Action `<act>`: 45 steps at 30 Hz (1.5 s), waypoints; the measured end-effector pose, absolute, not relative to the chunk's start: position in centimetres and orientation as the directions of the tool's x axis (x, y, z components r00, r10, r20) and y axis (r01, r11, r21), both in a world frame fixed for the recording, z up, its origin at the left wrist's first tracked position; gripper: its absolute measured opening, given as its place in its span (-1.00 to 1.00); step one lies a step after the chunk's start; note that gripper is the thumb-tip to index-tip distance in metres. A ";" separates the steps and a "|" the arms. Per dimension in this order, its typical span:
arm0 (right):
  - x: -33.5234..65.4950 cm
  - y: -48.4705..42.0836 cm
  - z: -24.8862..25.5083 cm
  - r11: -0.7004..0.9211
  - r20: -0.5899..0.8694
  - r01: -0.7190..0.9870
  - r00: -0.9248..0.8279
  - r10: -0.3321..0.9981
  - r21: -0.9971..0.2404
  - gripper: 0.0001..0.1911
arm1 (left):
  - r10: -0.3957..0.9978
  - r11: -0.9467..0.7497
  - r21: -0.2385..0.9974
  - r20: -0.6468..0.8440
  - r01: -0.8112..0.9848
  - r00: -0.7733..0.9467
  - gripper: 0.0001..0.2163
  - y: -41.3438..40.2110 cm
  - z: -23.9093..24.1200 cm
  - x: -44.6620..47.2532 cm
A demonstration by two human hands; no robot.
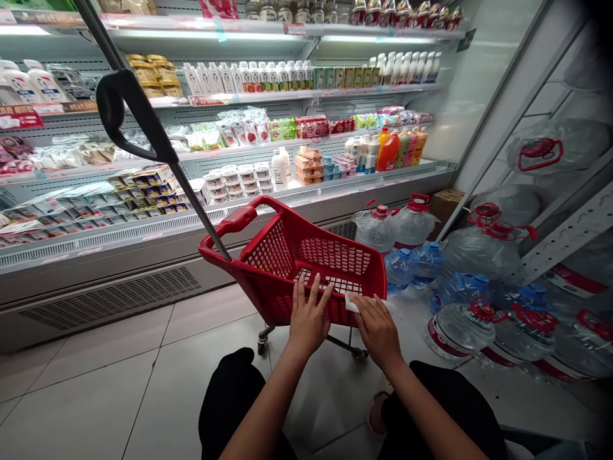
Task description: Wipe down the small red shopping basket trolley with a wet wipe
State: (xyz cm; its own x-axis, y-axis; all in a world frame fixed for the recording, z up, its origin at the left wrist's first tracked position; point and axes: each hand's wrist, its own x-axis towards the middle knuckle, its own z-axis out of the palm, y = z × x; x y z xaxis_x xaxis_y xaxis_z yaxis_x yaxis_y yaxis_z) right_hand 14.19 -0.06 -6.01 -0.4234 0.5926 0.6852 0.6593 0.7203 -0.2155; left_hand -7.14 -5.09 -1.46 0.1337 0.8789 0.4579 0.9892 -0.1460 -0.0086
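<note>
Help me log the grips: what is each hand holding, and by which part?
The left hand lies spread on the near wall of the red basket, fingers at the rim. The right hand pins a white cloth against that rim under its fingers.

Supermarket aisle, chilled dairy shelves (249, 76), red shopping basket (306, 255), stacked water jugs (479, 255)

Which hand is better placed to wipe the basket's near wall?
Probably the right hand: it lies on the white cloth against the basket. The left hand presses flat on the wall, holding nothing.
</note>
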 end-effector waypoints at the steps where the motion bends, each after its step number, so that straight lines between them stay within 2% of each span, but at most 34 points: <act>1: 13.9 0.3 -5.8 0.727 0.682 0.648 -0.427 0.594 -0.227 -0.43 | 0.878 -0.155 -0.013 0.458 0.988 0.143 -0.11 -5.0 -1.5 -7.1; 5: 14.9 1.2 -6.0 0.709 0.664 0.649 -0.404 0.630 -0.278 -0.47 | 0.878 -0.196 -0.019 0.443 0.980 0.184 -0.10 -4.7 -0.7 -8.1; 9: 15.6 0.0 -6.4 0.703 0.670 0.660 -0.398 0.626 -0.265 -0.45 | 0.875 -0.204 -0.003 0.447 0.979 0.184 -0.17 -4.5 -0.1 -9.5; 12: 14.7 -2.1 -6.3 0.745 0.665 0.630 -0.462 0.586 -0.219 -0.40 | 0.880 -0.152 0.031 0.460 0.988 0.121 -0.26 -4.2 -0.1 -10.3; 17: 15.4 -3.7 -7.0 0.824 0.595 0.561 -0.635 0.492 -0.081 -0.35 | 0.867 0.033 0.085 0.494 0.996 -0.071 -0.44 -4.6 -1.2 -9.9; 20: 18.1 -2.1 -7.9 0.808 0.598 0.588 -0.638 0.485 -0.028 -0.35 | 0.864 0.018 0.087 0.499 0.996 -0.059 -0.40 -5.4 -2.0 -8.7; 24: 19.4 -0.5 -8.2 0.753 0.621 0.657 -0.571 0.537 -0.047 -0.36 | 0.859 0.020 0.103 0.507 0.994 -0.070 -0.35 -5.8 -2.6 -8.1; 31: 12.6 -4.4 -7.1 0.866 0.591 0.498 -0.684 0.428 -0.052 -0.34 | 0.879 0.028 0.033 0.476 0.999 -0.041 -0.42 -5.2 -2.8 -8.8; 35: 14.3 -2.2 -6.9 0.862 0.593 0.504 -0.679 0.434 -0.054 -0.33 | 0.881 0.027 0.010 0.473 1.000 -0.029 -0.44 -5.4 -3.0 -9.4; 41: 19.4 2.5 -7.2 0.726 0.648 0.678 -0.503 0.572 -0.113 -0.36 | 0.890 0.023 0.066 0.453 0.998 -0.051 -0.46 -5.4 -3.0 -9.0; 43: 18.4 1.4 -7.1 0.733 0.648 0.671 -0.508 0.568 -0.115 -0.35 | 0.887 0.041 0.101 0.455 0.994 -0.083 -0.44 -5.4 -3.1 -8.1; 45: 16.5 -0.5 -7.1 0.774 0.636 0.624 -0.556 0.535 -0.105 -0.34 | 0.877 0.054 0.142 0.466 0.988 -0.115 -0.34 -5.6 -3.2 -7.3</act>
State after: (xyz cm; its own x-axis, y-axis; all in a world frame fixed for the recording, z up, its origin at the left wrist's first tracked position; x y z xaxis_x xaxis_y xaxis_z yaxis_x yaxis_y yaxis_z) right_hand 16.53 -0.50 -7.15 -0.5561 0.5346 0.6364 0.6241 0.7742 -0.1051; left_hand -7.27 -5.58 -3.24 -0.1149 0.8774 0.4658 0.9884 0.0543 0.1416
